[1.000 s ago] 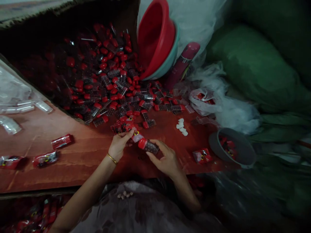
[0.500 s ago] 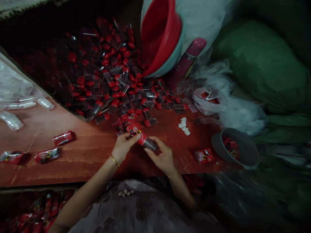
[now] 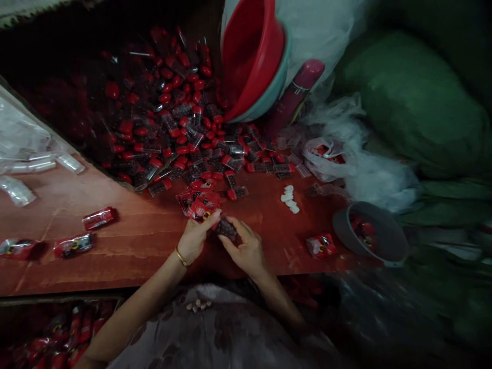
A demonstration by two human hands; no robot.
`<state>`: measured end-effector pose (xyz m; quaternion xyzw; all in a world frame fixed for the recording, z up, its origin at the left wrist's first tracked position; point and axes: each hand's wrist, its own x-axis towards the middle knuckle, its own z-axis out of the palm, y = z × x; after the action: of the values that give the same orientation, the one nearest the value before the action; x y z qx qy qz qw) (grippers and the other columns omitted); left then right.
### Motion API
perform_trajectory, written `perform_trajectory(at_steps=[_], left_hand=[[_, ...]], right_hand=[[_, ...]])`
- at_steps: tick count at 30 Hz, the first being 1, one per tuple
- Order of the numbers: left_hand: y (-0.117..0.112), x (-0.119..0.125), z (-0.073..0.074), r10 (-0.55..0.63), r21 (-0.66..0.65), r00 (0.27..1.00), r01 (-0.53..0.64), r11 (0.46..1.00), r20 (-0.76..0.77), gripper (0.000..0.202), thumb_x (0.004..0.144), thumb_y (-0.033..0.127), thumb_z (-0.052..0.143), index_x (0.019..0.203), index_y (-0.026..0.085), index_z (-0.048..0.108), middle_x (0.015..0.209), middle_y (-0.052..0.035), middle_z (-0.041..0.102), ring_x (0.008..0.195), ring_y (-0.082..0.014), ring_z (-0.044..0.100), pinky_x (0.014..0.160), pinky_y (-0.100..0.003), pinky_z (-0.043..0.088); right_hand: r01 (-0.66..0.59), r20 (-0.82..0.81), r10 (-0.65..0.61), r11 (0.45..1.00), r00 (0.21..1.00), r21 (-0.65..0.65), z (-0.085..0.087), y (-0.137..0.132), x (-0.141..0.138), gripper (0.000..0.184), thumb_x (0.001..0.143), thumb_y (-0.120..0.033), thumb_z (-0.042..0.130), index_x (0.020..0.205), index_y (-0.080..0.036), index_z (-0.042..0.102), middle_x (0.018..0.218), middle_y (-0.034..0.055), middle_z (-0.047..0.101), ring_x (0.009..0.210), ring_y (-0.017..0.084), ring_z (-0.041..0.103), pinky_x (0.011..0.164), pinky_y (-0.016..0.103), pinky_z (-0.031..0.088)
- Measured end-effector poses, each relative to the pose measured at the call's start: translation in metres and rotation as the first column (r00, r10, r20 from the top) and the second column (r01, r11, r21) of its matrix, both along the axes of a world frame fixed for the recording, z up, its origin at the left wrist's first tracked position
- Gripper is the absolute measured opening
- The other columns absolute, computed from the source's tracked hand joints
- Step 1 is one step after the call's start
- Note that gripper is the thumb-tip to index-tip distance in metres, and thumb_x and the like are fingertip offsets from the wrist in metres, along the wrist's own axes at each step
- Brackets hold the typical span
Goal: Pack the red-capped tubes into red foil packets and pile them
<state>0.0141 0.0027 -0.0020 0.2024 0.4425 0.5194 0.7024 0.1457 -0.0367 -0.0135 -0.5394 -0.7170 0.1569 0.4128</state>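
1. Left hand [image 3: 193, 240]: thumb and fingers pinched on one red printed wrapper [image 3: 198, 210].
2. Right hand [image 3: 246, 249]: thumb and fingers closed round one dark tube [image 3: 226, 228], its upper end at the wrapper, between both hands.
3. Table [image 3: 146, 261]: three wrapped packs [image 3: 99, 219] left, one right beside one grey bowl [image 3: 392, 238].
4. Beyond: red-capped tubes [image 3: 192, 138] past counting, two basins [image 3: 263, 61], one pink bottle [image 3: 295, 95].

My feed shows me a red wrapper [image 3: 199, 209] printed black and yellow, a dark, faintly dotted container [image 3: 226, 229], a gold bangle [image 3: 181, 258], blotched greyish clothing [image 3: 207, 335], a reddish-brown table [image 3: 130, 261], one red basin [image 3: 265, 66], one pale teal basin [image 3: 283, 72] and a green sack [image 3: 415, 102].
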Motion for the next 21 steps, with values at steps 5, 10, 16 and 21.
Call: perform_trajectory(at_steps=[5, 10, 16, 21], left_hand=[[0.002, -0.001, 0.004, -0.075, 0.052, 0.996, 0.073, 0.996, 0.040, 0.029, 0.048, 0.028, 0.084, 0.072, 0.016, 0.072, 0.073, -0.0009, 0.071, 0.071, -0.0119, 0.062, 0.075, -0.025, 0.047], [-0.001, 0.003, 0.005, -0.145, 0.041, 0.989, 0.144, 0.989, 0.032, 0.030, 0.047, 0.027, 0.085, 0.073, 0.017, 0.073, 0.072, -0.0014, 0.072, 0.068, -0.0124, 0.062, 0.073, -0.026, 0.047], [-0.009, 0.006, -0.003, -0.082, 0.117, 0.996, 0.079, 0.990, 0.022, 0.029, 0.061, 0.041, 0.077, 0.076, 0.017, 0.074, 0.073, -0.0026, 0.072, 0.070, -0.0118, 0.061, 0.075, -0.024, 0.046], [-0.016, 0.008, -0.005, -0.060, 0.101, 0.998, 0.062, 0.993, -0.022, 0.033, 0.059, 0.044, 0.077, 0.077, 0.017, 0.074, 0.075, -0.0026, 0.072, 0.069, -0.0119, 0.061, 0.075, -0.025, 0.047]], right_hand=[[0.020, -0.012, -0.019, 0.996, 1.000, 0.092, -0.002, -0.001, -0.009, 0.040, 0.081, -0.021, 0.056, 0.121, -0.022, 0.052, 0.109, 0.0080, 0.067, 0.099, 0.021, 0.064, 0.086, 0.035, 0.054], [0.076, -0.151, -0.071, 0.997, 0.986, 0.026, -0.002, -0.001, -0.019, 0.035, 0.079, -0.021, 0.058, 0.115, -0.022, 0.055, 0.107, 0.0066, 0.069, 0.097, 0.020, 0.065, 0.084, 0.033, 0.054], [0.144, -0.142, -0.147, 0.989, 0.979, -0.033, 0.002, -0.002, -0.019, 0.031, 0.080, -0.025, 0.059, 0.111, -0.021, 0.058, 0.098, 0.0054, 0.070, 0.086, 0.018, 0.067, 0.077, 0.030, 0.055], [0.130, -0.070, -0.128, 0.991, 0.989, 0.028, 0.006, 0.005, -0.015, 0.032, 0.081, -0.022, 0.055, 0.113, -0.019, 0.057, 0.102, 0.0086, 0.069, 0.092, 0.019, 0.066, 0.081, 0.032, 0.054]])
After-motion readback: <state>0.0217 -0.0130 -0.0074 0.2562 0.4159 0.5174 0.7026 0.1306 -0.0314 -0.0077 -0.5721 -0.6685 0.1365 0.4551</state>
